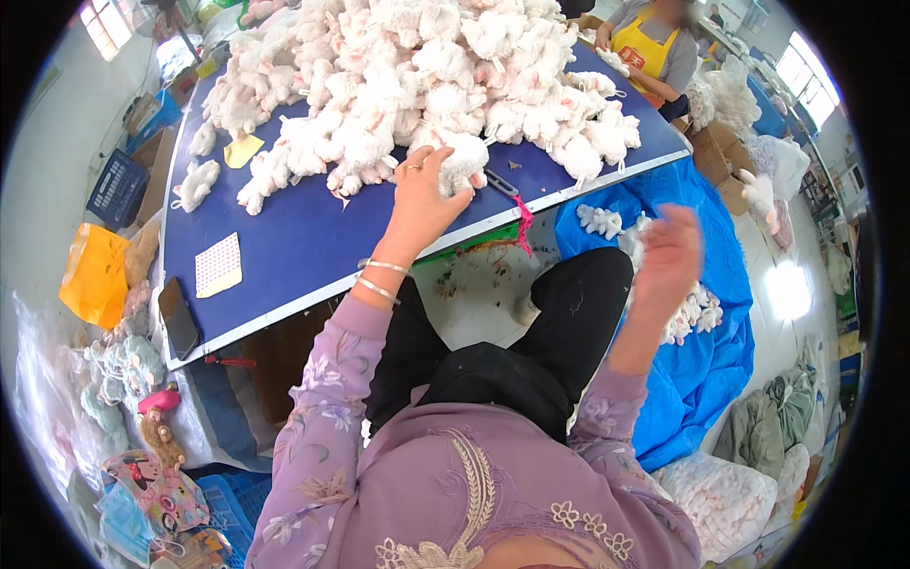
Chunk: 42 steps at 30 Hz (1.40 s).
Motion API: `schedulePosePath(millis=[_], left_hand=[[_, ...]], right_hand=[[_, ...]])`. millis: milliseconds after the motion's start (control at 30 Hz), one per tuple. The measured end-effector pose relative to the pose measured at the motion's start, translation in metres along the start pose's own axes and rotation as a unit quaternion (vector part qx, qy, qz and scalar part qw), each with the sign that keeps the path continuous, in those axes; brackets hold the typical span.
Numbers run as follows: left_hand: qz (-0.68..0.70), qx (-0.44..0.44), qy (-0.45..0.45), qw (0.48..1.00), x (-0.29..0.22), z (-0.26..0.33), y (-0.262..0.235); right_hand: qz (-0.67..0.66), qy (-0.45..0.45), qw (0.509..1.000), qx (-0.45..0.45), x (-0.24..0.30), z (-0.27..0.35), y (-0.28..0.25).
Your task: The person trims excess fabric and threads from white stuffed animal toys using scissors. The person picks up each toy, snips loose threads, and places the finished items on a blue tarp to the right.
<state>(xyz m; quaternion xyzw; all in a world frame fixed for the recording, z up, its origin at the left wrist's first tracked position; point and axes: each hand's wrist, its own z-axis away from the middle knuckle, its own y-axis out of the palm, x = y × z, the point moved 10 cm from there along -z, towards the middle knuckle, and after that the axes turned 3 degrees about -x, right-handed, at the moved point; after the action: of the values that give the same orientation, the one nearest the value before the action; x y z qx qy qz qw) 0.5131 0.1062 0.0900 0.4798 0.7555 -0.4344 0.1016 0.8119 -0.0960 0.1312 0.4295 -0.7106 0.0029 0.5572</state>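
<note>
Left hand (424,194), ring and bangles on, is gripping a white plush toy (462,163), fingers and thumb curling round it; toy is sitting at the front of the blue table (313,232), against the big pile of white plush toys (408,85). Right hand (666,256) is blurring over the blue plastic sheet (716,379) right of the knees; cannot tell if it is holding anything. More small plush toys (700,311) are lying on that sheet. Dark hand tool (500,182) is lying just right of the gripped toy, pink cord (524,228) hanging over the table edge. Dotted sheet (219,266) and yellow paper (243,150) are lying on the left. Co-worker in yellow apron (645,47) is handling a white item beyond the far right side.
</note>
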Motion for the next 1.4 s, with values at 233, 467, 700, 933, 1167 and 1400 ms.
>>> schedulePosePath(millis=[233,467,700,933,1167,1400], left_hand=[[-0.073,0.127,-0.101,0.984,0.044,0.003,0.032],[0.158,0.015,-0.174,0.972,0.025,0.036,-0.017],[0.192,0.050,-0.144,0.969,-0.045,0.077,-0.015],[0.565,0.028,-0.287,0.773,-0.013,0.098,-0.001],[0.661,0.047,-0.374,0.649,-0.036,0.089,0.022],[0.720,0.025,-0.420,0.552,-0.018,0.092,0.034]], right_hand=[[0.093,0.224,0.897,0.369,-0.086,0.115,0.093],[0.139,0.284,0.879,0.356,-0.126,0.126,0.112],[0.023,0.142,0.956,0.254,-0.101,0.119,0.147],[0.013,0.236,0.944,0.229,-0.107,0.101,0.122],[0.061,0.254,0.923,0.284,-0.100,0.112,0.140],[0.158,0.044,0.924,0.344,-0.067,0.122,0.147]])
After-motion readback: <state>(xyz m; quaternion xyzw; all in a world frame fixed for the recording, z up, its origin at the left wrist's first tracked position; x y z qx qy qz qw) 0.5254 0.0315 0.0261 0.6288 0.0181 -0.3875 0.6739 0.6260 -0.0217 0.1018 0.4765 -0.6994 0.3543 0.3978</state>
